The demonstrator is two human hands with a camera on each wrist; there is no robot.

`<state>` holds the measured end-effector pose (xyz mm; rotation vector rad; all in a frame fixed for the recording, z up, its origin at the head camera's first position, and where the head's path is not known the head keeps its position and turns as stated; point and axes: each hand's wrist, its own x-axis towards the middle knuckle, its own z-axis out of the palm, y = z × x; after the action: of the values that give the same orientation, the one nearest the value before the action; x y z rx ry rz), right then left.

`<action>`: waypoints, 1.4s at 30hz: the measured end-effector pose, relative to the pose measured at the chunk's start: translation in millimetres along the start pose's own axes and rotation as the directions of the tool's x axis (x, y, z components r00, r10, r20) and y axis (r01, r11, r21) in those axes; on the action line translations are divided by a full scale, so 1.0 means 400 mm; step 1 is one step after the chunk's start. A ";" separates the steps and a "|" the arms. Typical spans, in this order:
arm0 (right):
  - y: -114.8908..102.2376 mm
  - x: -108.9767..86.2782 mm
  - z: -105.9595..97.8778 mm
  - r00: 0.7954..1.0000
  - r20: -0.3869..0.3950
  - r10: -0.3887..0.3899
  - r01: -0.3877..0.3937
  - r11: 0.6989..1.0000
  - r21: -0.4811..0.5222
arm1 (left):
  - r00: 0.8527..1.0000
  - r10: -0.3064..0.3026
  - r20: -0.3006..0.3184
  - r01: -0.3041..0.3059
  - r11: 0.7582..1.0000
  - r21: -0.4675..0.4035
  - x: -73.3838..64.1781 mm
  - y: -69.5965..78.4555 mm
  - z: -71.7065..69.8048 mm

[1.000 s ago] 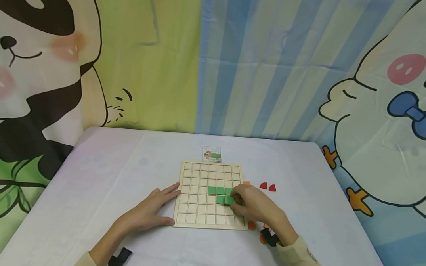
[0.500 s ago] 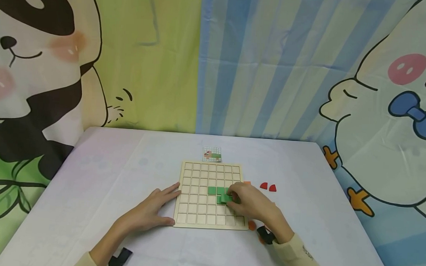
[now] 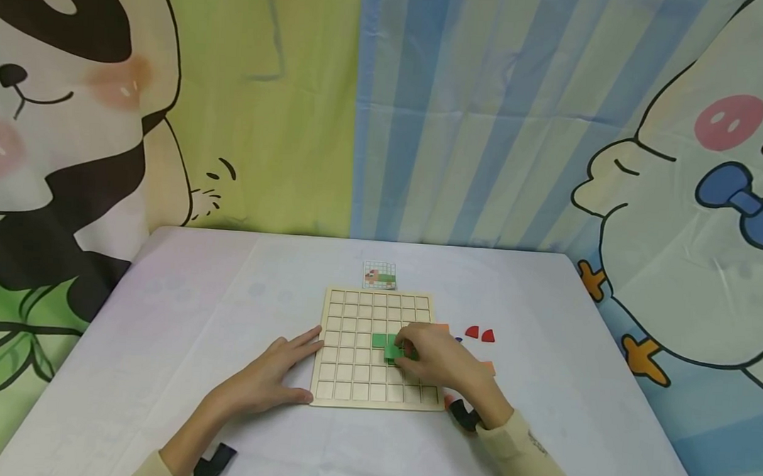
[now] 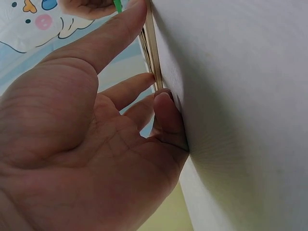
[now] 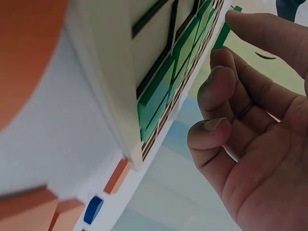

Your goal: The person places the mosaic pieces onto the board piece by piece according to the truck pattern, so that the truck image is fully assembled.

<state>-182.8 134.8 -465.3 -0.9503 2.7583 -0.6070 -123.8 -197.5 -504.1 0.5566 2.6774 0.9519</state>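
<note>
A pale wooden grid board (image 3: 350, 373) lies flat on the table. My left hand (image 3: 262, 376) is spread at its left edge, thumb and fingertips touching the rim. Between right thumb and fingers, my right hand (image 3: 443, 358) pinches a green square tile (image 3: 392, 352), held just above the board. In the right wrist view that tile (image 5: 222, 34) stands apart from the board's face. Several other green tiles (image 5: 156, 98) sit in the grid cells; the hand partly covers them in the head view.
Beyond the board lies a small card with a coloured grid picture (image 3: 380, 275). Red quarter-round pieces (image 3: 472, 332), an orange piece (image 3: 489, 368) and a blue piece (image 5: 93, 210) lie to its right. A patterned curtain (image 3: 450, 127) hangs behind the table.
My right hand has shifted left across the board, carrying the green tile over the tiles in the grid. The left hand keeps its place at the board's edge.
</note>
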 end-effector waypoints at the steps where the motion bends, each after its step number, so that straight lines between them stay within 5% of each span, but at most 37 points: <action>1: -0.003 0.003 0.001 1.000 0.004 -0.005 0.005 1.000 -0.004 | 1.000 0.000 0.000 0.000 1.000 0.000 0.000 0.000 0.000; 20: -0.038 0.035 0.010 0.997 0.077 -0.002 0.007 0.998 -0.067 | 1.000 -0.002 0.006 0.002 1.000 -0.006 0.003 -0.002 0.000; 42: -0.044 0.038 0.030 0.998 0.064 0.014 -0.007 0.994 -0.105 | 1.000 -0.006 -0.006 0.006 1.000 -0.019 -0.001 0.004 -0.001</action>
<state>-181.7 108.7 -468.9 -0.9577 2.7587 -0.4256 -123.0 -196.8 -502.8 0.5422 2.6713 0.9775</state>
